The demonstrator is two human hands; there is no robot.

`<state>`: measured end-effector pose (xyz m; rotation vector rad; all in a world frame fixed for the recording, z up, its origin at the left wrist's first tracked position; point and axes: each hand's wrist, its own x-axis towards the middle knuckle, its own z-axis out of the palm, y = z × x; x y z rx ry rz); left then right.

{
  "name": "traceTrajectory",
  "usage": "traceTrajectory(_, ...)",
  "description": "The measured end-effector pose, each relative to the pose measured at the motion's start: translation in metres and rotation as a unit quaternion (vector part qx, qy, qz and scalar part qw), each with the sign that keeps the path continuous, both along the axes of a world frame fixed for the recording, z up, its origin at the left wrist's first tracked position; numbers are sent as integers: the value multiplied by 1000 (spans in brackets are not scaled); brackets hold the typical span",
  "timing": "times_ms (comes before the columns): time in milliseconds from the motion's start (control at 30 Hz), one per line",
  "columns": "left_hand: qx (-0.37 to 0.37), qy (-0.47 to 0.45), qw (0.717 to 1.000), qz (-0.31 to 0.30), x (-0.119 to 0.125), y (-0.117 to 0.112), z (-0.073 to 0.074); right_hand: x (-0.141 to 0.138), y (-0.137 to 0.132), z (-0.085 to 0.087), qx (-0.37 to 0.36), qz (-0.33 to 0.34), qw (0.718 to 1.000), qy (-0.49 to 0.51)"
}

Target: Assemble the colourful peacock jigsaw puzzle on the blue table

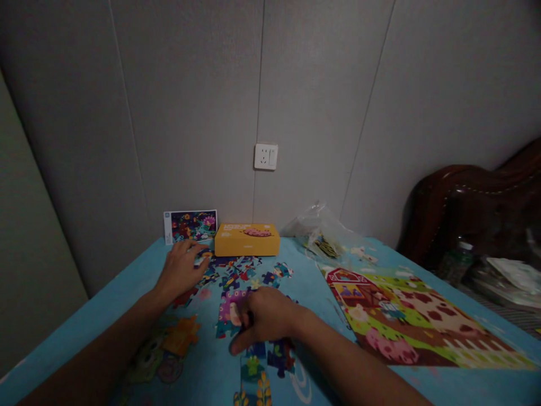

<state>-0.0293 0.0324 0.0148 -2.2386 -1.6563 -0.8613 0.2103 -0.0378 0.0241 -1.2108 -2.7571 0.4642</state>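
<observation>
Loose jigsaw puzzle pieces (240, 269) lie in a patch on the blue printed table cover. My left hand (182, 268) rests over the left side of this patch, its fingers and thumb apart and nothing visibly held. Over a joined purple puzzle section (227, 301), my right hand (270, 316) reaches down with bent fingers touching or just above it. Its thumb stands away from the fingers, and I see no piece between them. Below it run joined pieces with a green figure (252, 365), and a dark puzzle piece (281, 356) lies beside them.
A yellow box (247, 241) and a picture card (191, 226) stand at the back by the wall. A clear plastic bag (323, 239) holds more pieces. To the right lies a farm picture puzzle (406, 316). A plastic bottle (460, 262) is beyond the table's right edge.
</observation>
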Motion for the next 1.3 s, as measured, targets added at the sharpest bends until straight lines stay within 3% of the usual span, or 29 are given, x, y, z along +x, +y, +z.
traceTrajectory(67, -64, 20, 983, -173, 6, -13, 6, 3, 4, 1, 14, -22, 1000, -12)
traceTrajectory(133, -176, 67, 930, -317, 15, -28, 7, 8, 10, 1, 43, -48, 998, -20)
traceTrajectory(167, -228, 85, 904, -352, 20, -35, 6, 12, 13, 0, 58, -72, 996, -21)
traceTrajectory(233, -297, 101, 882, -351, 28, -46, 3, 20, 22, 0, 91, -170, 981, -1)
traceTrajectory(333, -330, 106, 870, -351, 33, -52, 0, 35, 37, -3, 155, -344, 926, 12)
traceTrajectory(400, -323, 102, 871, -357, 33, -50, -1, 45, 44, -5, 169, -413, 895, -24)
traceTrajectory(467, -317, 103, 874, -354, 31, -47, -2, 52, 49, -8, 133, -442, 886, -51)
traceTrajectory(800, -300, 83, 884, -348, 23, -33, -14, 67, 64, -20, 63, -465, 883, 31)
traceTrajectory(1067, -311, 66, 890, -327, 20, -28, -16, 52, 63, -6, 110, -401, 886, 204)
traceTrajectory(1167, -309, 62, 890, -331, 20, -29, -14, 41, 61, -10, 45, -328, 880, 341)
traceTrajectory(1300, -312, 51, 891, -325, 19, -30, -12, 33, 56, -14, -73, -255, 834, 484)
